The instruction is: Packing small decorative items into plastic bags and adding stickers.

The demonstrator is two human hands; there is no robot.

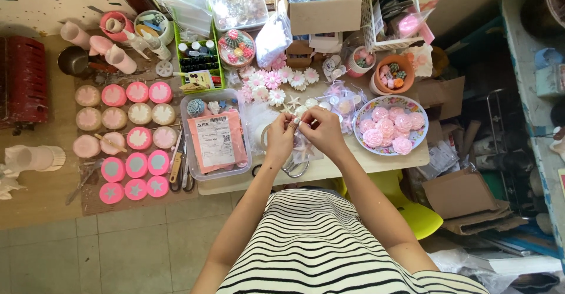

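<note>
Both hands meeting over worktop (376, 160): left hand (281, 136) and right hand (321, 130) each pinching small white piece (298, 120) between fingertips; equally near, long axis indiscernible.

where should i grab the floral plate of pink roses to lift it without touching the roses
Take the floral plate by its bare outer rim, coming from the right, where the rim reaches the table corner and nothing crowds it. The pink roses fill the middle, and a clear bag of small pieces lies against the left rim, so a pinch grip on the right edge looks safest, probably with a second hand supporting underneath.
</note>
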